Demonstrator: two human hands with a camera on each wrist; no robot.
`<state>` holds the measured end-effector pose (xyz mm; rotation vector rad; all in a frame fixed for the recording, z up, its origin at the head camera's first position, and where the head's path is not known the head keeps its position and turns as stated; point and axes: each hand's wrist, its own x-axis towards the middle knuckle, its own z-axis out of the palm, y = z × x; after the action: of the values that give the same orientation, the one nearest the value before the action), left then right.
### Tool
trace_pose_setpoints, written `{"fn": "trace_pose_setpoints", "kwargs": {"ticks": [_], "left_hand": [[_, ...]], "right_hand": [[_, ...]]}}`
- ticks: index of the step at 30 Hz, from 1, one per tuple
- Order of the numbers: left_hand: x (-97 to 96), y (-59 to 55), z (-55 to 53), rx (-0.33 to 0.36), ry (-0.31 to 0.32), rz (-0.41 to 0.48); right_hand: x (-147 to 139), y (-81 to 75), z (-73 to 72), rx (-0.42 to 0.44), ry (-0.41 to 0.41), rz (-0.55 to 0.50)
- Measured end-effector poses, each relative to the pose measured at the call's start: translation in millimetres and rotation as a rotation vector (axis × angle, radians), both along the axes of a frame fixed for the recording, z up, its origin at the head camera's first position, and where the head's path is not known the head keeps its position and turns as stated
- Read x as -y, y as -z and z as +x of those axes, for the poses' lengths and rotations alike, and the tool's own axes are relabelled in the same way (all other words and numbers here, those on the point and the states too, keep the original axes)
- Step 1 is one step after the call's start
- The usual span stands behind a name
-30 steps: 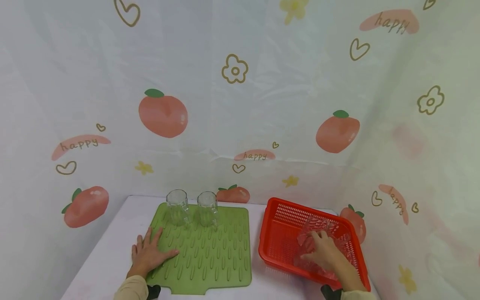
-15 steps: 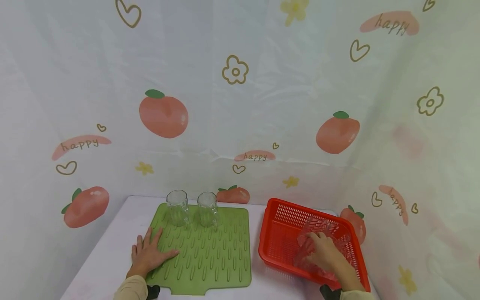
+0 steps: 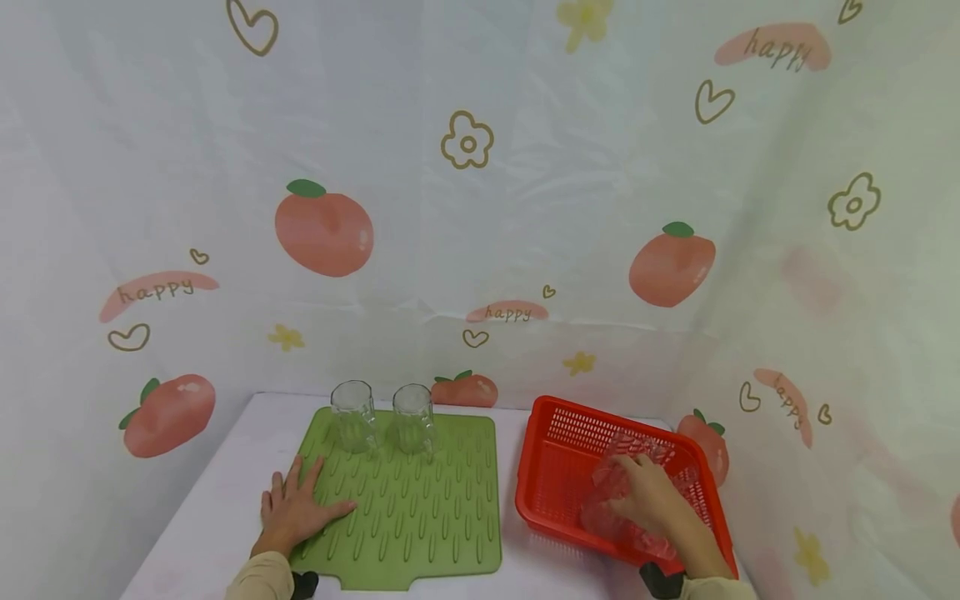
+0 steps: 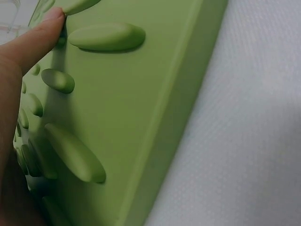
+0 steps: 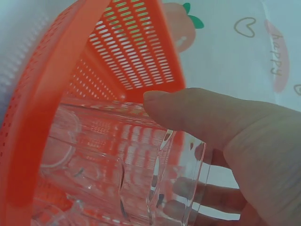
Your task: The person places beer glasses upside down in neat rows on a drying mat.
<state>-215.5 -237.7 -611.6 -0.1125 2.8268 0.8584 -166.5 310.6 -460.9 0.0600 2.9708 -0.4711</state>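
Two glass mugs [image 3: 413, 421] stand near the mat's far edge; a third mug [image 5: 117, 165] sits in the right hand [image 3: 651, 500].
Spread, fingers apart, over the green mat's [image 3: 420, 546] left edge, the left hand [image 3: 295, 512] probably stops it sliding. Inside the red basket [image 3: 527, 471], toward the table's [image 3: 213, 500] right edge, thumb and fingers clamp that third mug's opposite sides, likely for sure hold on slick glass.

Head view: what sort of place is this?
Likely a staged tabletop booth, not a real kitchen: fruit-printed sheeting backs and flanks a white table bearing a green drying mat and a red perforated basket.
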Motion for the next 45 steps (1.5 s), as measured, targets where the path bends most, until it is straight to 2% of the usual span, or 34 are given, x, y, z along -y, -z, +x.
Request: {"fn": "trace_pose_setpoints", "kwargs": {"ticks": [7,25,45], "left_hand": [[0.4,-2.4,0.6,-0.004,-0.001,-0.005],[0.4,-0.5,0.0,-0.003,0.002,-0.01],[1.7,6.0,-1.7,-0.011,-0.002,-0.012]], "right_hand": [[4.3,-6.7,0.0,-0.02,-0.001,-0.012],[14.4,-26.3,-0.2,-0.081,-0.048,-0.013],[28.4,-34.0,-2.3,-0.206,-0.054,-0.031]]}}
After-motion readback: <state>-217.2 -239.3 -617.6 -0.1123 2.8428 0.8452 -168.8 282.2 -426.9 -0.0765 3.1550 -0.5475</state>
